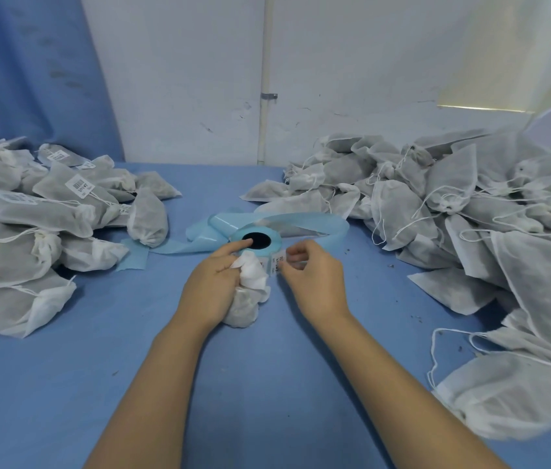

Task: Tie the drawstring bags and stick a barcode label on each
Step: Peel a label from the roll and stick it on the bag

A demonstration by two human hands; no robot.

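Beside label roll [237, 236], L hand [211, 284] gripping bag [245, 301] w/ dark filling, R hand [311, 282] pinching barcode label [277, 264]

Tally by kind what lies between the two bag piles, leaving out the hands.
Drawstring bag: 1, gripped by the left hand
Label roll, blue backing trailing: 1
Barcode label: 1, pinched by the right hand
Total: 3

left hand [214, 282]: curled round bag [251, 284], index finger extended | right hand [313, 277]: label [276, 263] pinched at fingertips | forearms: stretched forward, bare
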